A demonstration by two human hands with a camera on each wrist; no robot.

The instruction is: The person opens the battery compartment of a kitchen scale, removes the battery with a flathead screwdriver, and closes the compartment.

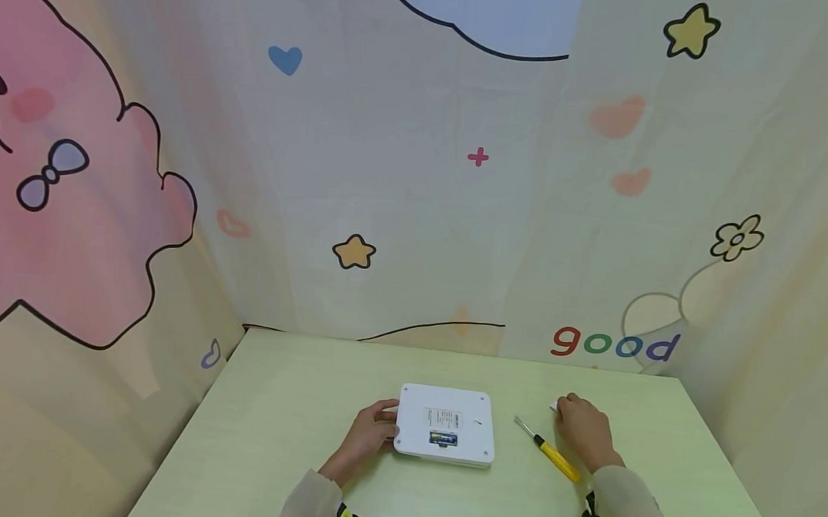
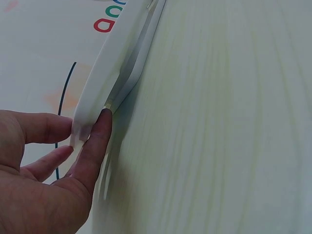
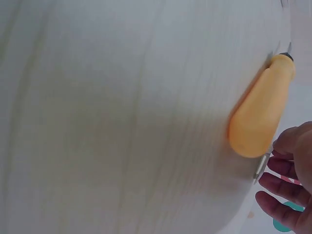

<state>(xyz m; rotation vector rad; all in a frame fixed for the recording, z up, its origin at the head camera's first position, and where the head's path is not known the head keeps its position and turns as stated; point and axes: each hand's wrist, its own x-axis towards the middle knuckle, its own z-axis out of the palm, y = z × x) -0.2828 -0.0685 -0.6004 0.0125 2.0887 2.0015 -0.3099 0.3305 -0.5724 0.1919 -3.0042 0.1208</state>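
Observation:
A flat white device [image 1: 447,403] with rounded corners lies label side up, its battery compartment [image 1: 444,439] uncovered and a battery showing inside. At its left edge, my left hand [image 1: 367,434] grips the rim between thumb and fingers. In the left wrist view, fingertips meet both faces of the device's edge [image 2: 97,78]. Farther right, my right hand [image 1: 584,432] pinches a small white piece [image 1: 554,406], mostly hidden by the fingers. The right wrist view shows this thin piece [image 3: 262,166] at the fingertips. Between device and right hand lies a yellow-handled screwdriver [image 1: 556,459].
Everything lies on a pale wood-grain table [image 1: 298,377]. A printed curtain [image 1: 416,212] hangs behind the table's far edge and along both sides. The screwdriver's handle [image 3: 261,109] sits close beside my right hand.

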